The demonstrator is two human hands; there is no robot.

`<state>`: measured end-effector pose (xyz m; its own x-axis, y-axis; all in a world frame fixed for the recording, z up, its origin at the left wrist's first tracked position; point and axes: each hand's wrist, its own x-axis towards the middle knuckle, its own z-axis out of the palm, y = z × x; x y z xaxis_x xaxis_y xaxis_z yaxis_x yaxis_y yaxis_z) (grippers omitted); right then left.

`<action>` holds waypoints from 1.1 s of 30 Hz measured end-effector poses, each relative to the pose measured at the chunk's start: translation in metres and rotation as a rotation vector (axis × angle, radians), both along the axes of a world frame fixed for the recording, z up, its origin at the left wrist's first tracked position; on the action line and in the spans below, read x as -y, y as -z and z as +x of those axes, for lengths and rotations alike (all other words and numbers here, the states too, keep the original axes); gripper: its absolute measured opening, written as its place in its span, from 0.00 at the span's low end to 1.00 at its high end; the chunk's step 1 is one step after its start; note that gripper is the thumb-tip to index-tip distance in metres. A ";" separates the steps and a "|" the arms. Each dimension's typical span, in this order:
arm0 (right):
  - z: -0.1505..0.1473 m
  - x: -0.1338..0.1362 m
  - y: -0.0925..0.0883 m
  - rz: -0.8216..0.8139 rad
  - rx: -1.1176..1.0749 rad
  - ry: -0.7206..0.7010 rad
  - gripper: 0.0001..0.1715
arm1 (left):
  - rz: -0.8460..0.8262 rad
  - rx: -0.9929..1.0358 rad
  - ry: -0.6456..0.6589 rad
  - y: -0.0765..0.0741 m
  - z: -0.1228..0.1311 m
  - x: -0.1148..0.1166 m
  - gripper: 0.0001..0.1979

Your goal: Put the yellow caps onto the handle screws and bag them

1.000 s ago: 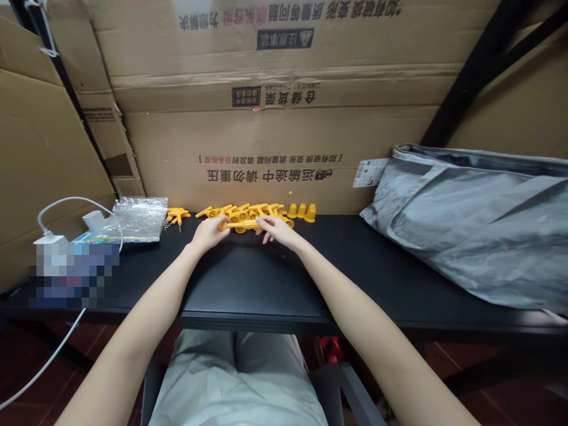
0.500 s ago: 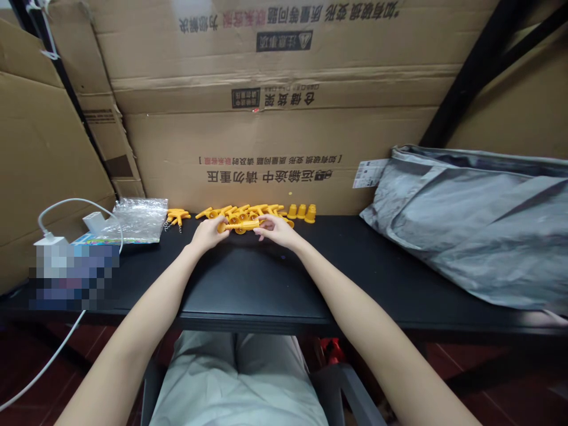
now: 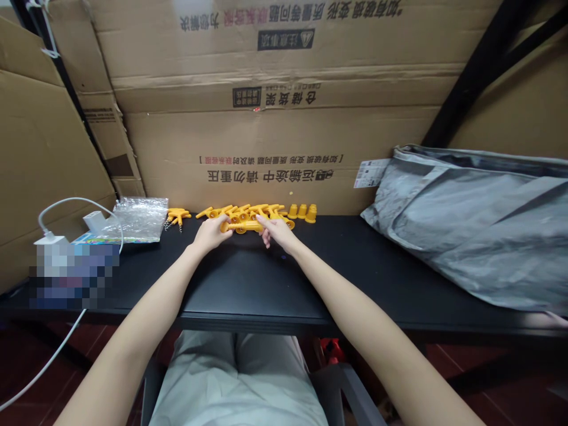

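Observation:
A long yellow plastic piece (image 3: 245,226) lies level between my two hands, above the black table (image 3: 248,284). My left hand (image 3: 213,232) grips its left end between thumb and fingers. At the right end, my right hand (image 3: 276,231) has its thumb and fingers closed around the piece, with the lower fingers curled below. Just behind them several yellow parts (image 3: 266,209) are heaped, some with round cup-like ends. Yellow caps (image 3: 302,211) stand to the right of the heap. Yellow handles with metal spirals (image 3: 178,214) lie to its left.
Clear plastic packaging (image 3: 139,219), a white charger (image 3: 54,251) with a cable and a blurred flat object are at the left. A grey bag (image 3: 479,225) fills the right side. Cardboard (image 3: 266,136) stands behind the table.
The fingers of my right hand have shifted on the right end of the yellow piece, its lower fingers curling further down. My left hand has hardly moved.

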<state>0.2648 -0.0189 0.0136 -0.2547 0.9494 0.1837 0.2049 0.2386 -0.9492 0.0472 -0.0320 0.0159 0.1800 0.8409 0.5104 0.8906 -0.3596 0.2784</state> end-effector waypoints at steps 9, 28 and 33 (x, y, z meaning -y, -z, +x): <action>0.010 -0.007 0.000 0.037 -0.012 -0.108 0.22 | -0.042 0.011 -0.020 0.003 -0.001 -0.005 0.11; -0.001 -0.002 0.003 -0.038 -0.039 -0.048 0.29 | -0.027 0.016 -0.007 0.003 0.000 -0.002 0.11; -0.006 0.003 -0.001 -0.164 -0.131 -0.043 0.23 | -0.026 0.008 0.005 0.003 -0.001 -0.002 0.11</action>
